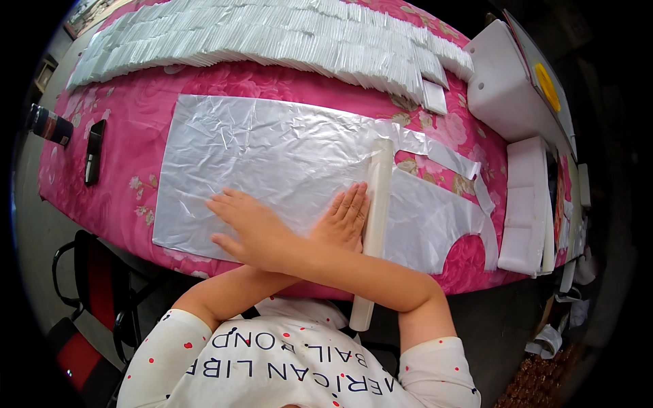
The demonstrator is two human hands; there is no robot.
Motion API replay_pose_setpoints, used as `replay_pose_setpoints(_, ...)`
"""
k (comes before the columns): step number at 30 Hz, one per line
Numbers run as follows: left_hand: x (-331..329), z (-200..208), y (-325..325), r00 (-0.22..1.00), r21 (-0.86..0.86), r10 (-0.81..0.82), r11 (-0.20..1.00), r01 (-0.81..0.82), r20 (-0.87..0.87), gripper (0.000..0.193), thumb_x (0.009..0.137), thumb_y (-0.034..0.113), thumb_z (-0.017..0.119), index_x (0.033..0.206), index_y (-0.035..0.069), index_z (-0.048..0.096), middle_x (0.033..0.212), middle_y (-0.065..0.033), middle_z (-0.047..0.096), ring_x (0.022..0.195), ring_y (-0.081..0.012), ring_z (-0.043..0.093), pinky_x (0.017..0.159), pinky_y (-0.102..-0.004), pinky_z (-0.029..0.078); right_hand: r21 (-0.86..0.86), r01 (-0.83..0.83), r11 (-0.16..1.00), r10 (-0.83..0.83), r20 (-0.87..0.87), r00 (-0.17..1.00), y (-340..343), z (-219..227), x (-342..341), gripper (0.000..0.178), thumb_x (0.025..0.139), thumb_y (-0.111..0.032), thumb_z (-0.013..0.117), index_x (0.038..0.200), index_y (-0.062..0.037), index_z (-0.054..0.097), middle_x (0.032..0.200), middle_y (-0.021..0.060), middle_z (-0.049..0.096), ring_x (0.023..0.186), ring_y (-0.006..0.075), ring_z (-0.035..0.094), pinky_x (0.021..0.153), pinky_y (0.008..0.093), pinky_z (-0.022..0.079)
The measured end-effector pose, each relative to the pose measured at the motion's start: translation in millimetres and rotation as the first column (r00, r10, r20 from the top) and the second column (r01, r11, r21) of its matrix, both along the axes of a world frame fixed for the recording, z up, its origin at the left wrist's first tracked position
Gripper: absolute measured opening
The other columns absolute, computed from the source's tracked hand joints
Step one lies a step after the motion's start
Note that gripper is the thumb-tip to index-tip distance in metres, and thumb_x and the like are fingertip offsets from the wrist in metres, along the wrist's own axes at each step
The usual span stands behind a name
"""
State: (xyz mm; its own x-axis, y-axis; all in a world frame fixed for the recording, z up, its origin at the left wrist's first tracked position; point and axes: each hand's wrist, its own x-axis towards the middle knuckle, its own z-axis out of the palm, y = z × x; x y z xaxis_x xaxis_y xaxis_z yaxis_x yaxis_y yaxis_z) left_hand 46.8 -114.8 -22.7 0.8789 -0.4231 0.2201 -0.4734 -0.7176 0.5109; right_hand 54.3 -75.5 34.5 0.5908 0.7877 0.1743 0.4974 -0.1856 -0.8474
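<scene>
My forearms are crossed, the right over the left. A thin, shiny white plastic apron (258, 149) lies flat and creased on the table, its armhole curves and straps at the right. My left hand (343, 217) rests flat on it, fingers stretched out, beside a pale translucent tube (378, 197). That tube lies across the apron, its near end sticking out past the table edge. Whether the fingertips touch the tube I cannot tell. My right hand (248, 228) is farther left, over the apron, with fingers spread and nothing held.
Dense rows of folded white plastic packets (272, 37) line the far side of the pink floral tablecloth (122, 149). A phone (95, 153) and a dark jar (51, 124) are at left. White foam boxes (503, 75) stand at right. Black-and-red chairs (95, 285) are at lower left.
</scene>
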Motion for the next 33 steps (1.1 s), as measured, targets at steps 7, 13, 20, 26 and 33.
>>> replay_pose_setpoints(7,36.6,13.1,33.2,0.872,-0.739,-0.192,0.627,-0.245,-0.451,0.054,0.087,0.013,0.043,0.135,-0.005,0.027,0.138,-0.0155,0.034,0.124,-0.0279,0.040,0.101,-0.0351,0.035,-0.015,0.345,0.938,-0.310,0.405,0.860,-153.6,24.3,-11.4,0.036,0.076,-0.014,0.064,0.110,-0.0037,0.058,0.119,0.0133,0.055,0.114,0.0314,0.050,0.095,0.0412,0.039)
replay_pose_setpoints(13,98.8,30.8,19.0,0.558,-0.666,-0.411,0.186,-0.723,-0.721,0.052,0.095,0.031,0.034,0.134,-0.004,0.029,0.130,-0.0118,0.045,0.103,-0.0245,0.055,0.082,-0.0314,0.045,-0.151,0.488,0.859,-0.404,0.383,0.830,-216.2,0.9,-23.4,0.038,0.078,-0.016,0.063,0.113,-0.0026,0.057,0.123,0.0148,0.053,0.117,0.0341,0.046,0.097,0.0407,0.037)
replay_pose_setpoints(20,121.5,34.4,28.7,0.362,-0.545,-0.486,0.314,-0.777,-0.795,0.065,0.094,0.046,0.028,0.132,-0.007,0.029,0.131,-0.0187,0.043,0.095,-0.0282,0.059,0.080,-0.0340,0.047,-0.242,0.343,0.908,-0.269,0.293,0.918,-233.6,-5.9,-18.0,0.049,0.083,-0.028,0.057,0.125,-0.0041,0.049,0.138,0.0140,0.039,0.129,0.0341,0.033,0.104,0.0413,0.029)
replay_pose_setpoints(26,92.2,50.0,89.9,0.573,-0.647,-0.310,0.254,-0.719,-0.759,0.050,0.096,0.040,0.030,0.117,-0.002,0.047,0.112,-0.0150,0.057,0.093,-0.0223,0.059,0.081,-0.0328,0.048,-0.334,0.245,0.910,-0.090,0.418,0.904,-178.9,-7.4,-12.3,0.053,0.086,-0.039,0.050,0.126,-0.0050,0.049,0.139,0.0096,0.039,0.133,0.0308,0.026,0.108,0.0433,0.020)
replay_pose_setpoints(33,0.1,51.0,221.2,0.613,-0.604,-0.076,0.306,-0.736,-0.786,0.052,0.095,0.044,0.031,0.117,0.000,0.049,0.112,-0.0125,0.058,0.090,-0.0161,0.058,0.078,-0.0271,0.047,0.136,-0.387,0.912,0.406,-0.161,0.900,-52.2,19.0,-32.6,0.049,0.089,-0.041,0.046,0.123,-0.0048,0.052,0.122,0.0137,0.054,0.122,0.0312,0.042,0.103,0.0421,0.030)
